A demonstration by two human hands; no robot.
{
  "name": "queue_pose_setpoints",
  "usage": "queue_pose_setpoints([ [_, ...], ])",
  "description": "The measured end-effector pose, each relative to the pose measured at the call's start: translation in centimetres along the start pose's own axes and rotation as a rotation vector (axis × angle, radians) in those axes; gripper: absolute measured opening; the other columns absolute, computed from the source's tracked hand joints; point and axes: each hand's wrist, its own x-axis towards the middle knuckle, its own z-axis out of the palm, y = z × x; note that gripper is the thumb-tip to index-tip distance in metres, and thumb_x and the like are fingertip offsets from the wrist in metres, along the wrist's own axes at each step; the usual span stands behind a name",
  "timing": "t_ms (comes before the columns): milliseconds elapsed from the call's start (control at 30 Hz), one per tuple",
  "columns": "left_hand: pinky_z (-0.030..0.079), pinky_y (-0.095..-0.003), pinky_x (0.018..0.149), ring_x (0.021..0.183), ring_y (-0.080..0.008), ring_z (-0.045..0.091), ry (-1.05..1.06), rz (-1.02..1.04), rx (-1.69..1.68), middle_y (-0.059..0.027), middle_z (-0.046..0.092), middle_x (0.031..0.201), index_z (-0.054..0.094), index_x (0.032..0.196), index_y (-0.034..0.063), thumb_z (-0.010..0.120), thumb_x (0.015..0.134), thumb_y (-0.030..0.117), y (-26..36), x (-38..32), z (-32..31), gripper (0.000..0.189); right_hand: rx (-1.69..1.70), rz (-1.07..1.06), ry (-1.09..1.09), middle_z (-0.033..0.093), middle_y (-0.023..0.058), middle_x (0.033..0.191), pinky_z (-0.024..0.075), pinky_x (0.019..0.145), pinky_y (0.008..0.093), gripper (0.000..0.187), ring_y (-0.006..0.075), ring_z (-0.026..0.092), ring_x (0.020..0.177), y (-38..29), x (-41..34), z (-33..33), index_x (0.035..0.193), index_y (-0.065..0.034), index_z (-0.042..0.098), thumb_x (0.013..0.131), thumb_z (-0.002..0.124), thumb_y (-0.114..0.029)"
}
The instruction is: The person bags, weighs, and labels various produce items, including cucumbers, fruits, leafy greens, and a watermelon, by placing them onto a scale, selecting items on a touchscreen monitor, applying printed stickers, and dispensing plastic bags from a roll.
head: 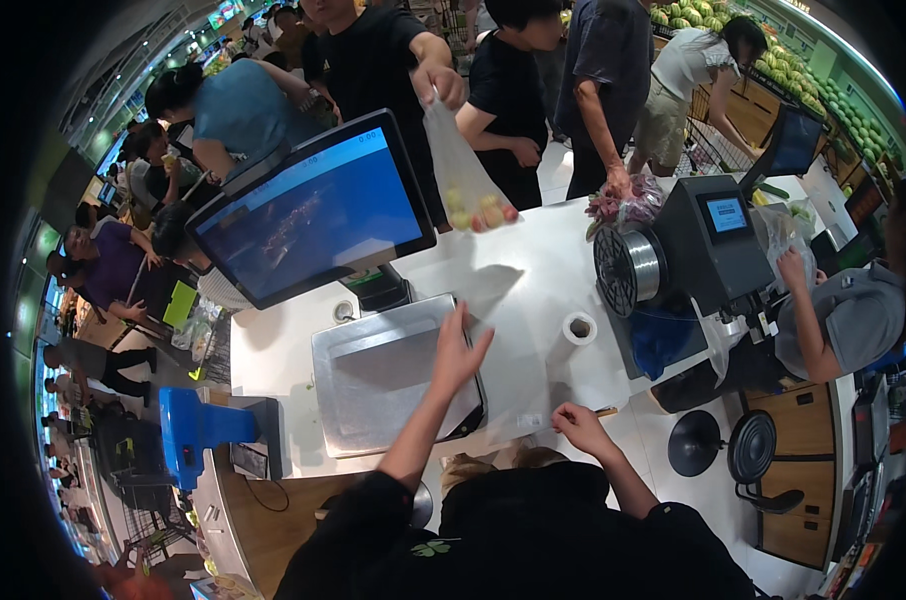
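My left hand (pixel 459 352) reaches over the right edge of a steel weighing scale (pixel 381 382), fingers spread with nothing in them. Beyond it, a person's hand (pixel 439 81) across the counter holds up a translucent plastic bag (pixel 474 169) with several round red and yellow-green fruits in the bottom. My right hand (pixel 582 429) is at the counter's near edge with its fingers curled; whether something thin is between them is hard to tell. Close to it a small printed label (pixel 529 420) lies at the counter's front. A roll of plastic bags (pixel 579 328) stands upright farther back.
A large monitor (pixel 318 210) rises behind the scale. At the right, a dark machine (pixel 712 240) carries a reel of clear line (pixel 629 268). Leafy purple vegetables (pixel 629 201) lie under a person's hand. A co-worker (pixel 835 322) handles a bag. A round black stool (pixel 694 442) stands below.
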Motion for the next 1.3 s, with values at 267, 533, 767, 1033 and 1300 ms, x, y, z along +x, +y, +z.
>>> queue_pose_setpoints([
  [267,0.036,-0.044,0.113,0.138,-0.0435,0.043,0.457,-0.108,0.436,-0.0296,0.043,0.15,0.04,0.149,-0.0013,0.079,0.075,0.06,1.3,21.7,5.6,0.104,0.012,-0.014,-0.027,0.067,0.0072,0.082,0.0498,0.07,0.0305,0.02,0.0144,0.061,0.075,-0.1,-4.2,1.3,0.099,-0.0023,0.067,0.097,0.063,-0.022],
  [533,0.045,-0.0353,0.067,0.068,-0.0146,0.055,0.266,0.042,-0.565,-0.0045,0.055,0.067,0.054,0.072,0.0013,0.046,0.108,0.035,4.3,15.0,3.1,0.05,0.181,0.059,-0.038,0.069,0.0061,0.087,0.0516,0.074,0.0295,0.022,0.0132,0.063,0.079,2.7,-6.5,1.3,0.101,-0.0016,0.067,0.102,0.058,-0.022],
  [767,0.034,-0.0327,0.061,0.058,-0.014,0.035,0.238,0.008,-1.085,-0.0007,0.036,0.059,0.035,0.066,0.0115,0.043,0.109,0.026,6.8,0.8,-6.0,0.046,0.908,0.191,-0.318,0.058,0.0141,0.126,0.056,0.085,0.032,0.044,0.0196,0.064,0.102,-9.9,2.4,4.5,0.14,-0.0058,0.045,0.105,0.054,-0.031],
  [1033,0.028,-0.032,0.063,0.059,-0.0159,0.03,0.499,-0.082,-1.304,-0.0027,0.033,0.057,0.032,0.065,0.0132,0.037,0.108,0.031,-3.0,-7.6,-9.5,0.047,0.392,-0.277,-0.241,0.047,0.0134,0.14,0.0429,0.104,0.037,0.062,0.0241,0.052,0.124,-11.3,10.9,18.7,0.143,-0.0039,0.044,0.092,0.072,-0.026],
  [1300,0.045,-0.0368,0.094,0.104,-0.0225,0.06,0.59,-0.464,-1.251,-0.0123,0.068,0.105,0.059,0.088,0.0042,0.056,0.103,0.026,-13.0,-9.6,-16.1,0.027,-0.616,-0.546,0.087,0.035,0.0296,0.151,0.0367,0.106,0.0536,0.07,0.0513,0.038,0.133,-17.8,11.5,23.9,0.134,0.0009,0.051,0.083,0.074,-0.041],
])
